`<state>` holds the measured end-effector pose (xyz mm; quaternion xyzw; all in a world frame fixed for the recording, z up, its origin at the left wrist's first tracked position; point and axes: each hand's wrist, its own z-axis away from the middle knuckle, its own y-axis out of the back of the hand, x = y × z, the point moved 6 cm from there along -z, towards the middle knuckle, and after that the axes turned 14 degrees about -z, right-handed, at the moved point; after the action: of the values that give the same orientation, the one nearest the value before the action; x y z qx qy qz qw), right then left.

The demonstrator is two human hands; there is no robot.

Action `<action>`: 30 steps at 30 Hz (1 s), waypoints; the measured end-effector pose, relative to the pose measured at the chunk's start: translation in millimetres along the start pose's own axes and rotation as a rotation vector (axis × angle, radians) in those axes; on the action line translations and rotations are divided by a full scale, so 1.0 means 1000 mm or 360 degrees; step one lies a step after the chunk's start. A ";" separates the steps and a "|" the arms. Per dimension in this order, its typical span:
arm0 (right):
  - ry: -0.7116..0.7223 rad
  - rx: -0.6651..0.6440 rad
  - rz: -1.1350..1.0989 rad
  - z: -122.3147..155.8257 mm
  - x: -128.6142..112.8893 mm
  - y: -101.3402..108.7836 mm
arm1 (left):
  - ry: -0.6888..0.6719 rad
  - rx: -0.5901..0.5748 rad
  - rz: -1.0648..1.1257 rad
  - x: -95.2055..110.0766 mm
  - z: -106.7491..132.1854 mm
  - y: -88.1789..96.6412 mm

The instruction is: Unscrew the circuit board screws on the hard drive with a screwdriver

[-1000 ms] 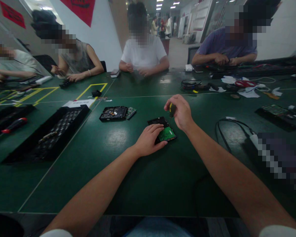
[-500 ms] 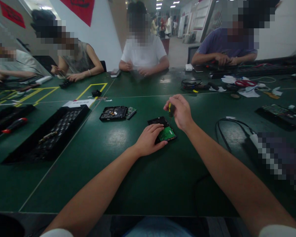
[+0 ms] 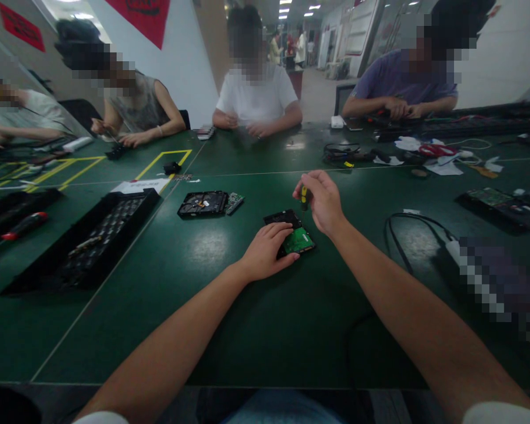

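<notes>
A hard drive (image 3: 299, 239) lies on the green table with its green circuit board facing up. My left hand (image 3: 266, 250) is closed over its left side, fingers across the top and thumb along the near edge, hiding part of it. Above the drive's far right side, my right hand (image 3: 323, 199) grips a screwdriver (image 3: 304, 198) by its yellow and black handle. The tool stands nearly upright, pointing down; its thin shaft is hard to make out, so I cannot tell whether the tip touches the drive.
Left of my hands lie another hard drive (image 3: 203, 204) and a loose circuit board (image 3: 235, 203). Farther left are a long black tray (image 3: 128, 221) and a red-black screwdriver (image 3: 25, 225). A black cable (image 3: 391, 235) and another drive (image 3: 501, 209) lie right. Several people sit opposite.
The screwdriver handle has turned a little in my right hand, showing more yellow. My left hand stays on the hard drive.
</notes>
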<state>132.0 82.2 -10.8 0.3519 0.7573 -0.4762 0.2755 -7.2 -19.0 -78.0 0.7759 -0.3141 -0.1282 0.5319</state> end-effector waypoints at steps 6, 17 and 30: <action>0.0024 -0.0032 -0.0086 -0.001 -0.001 -0.001 | 0.0006 0.0003 0.0013 0.001 0.000 0.002; 0.0016 -0.0018 -0.0036 0.001 -0.001 -0.001 | -0.0002 0.0010 0.0007 0.001 0.000 0.001; 0.0045 0.0040 0.0066 -0.001 -0.001 0.004 | -0.0008 0.0017 0.0012 -0.001 0.000 -0.001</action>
<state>135.6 83.7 -11.2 0.3776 0.7476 -0.4749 0.2702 -7.6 -18.2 -79.2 0.7772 -0.3190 -0.1266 0.5275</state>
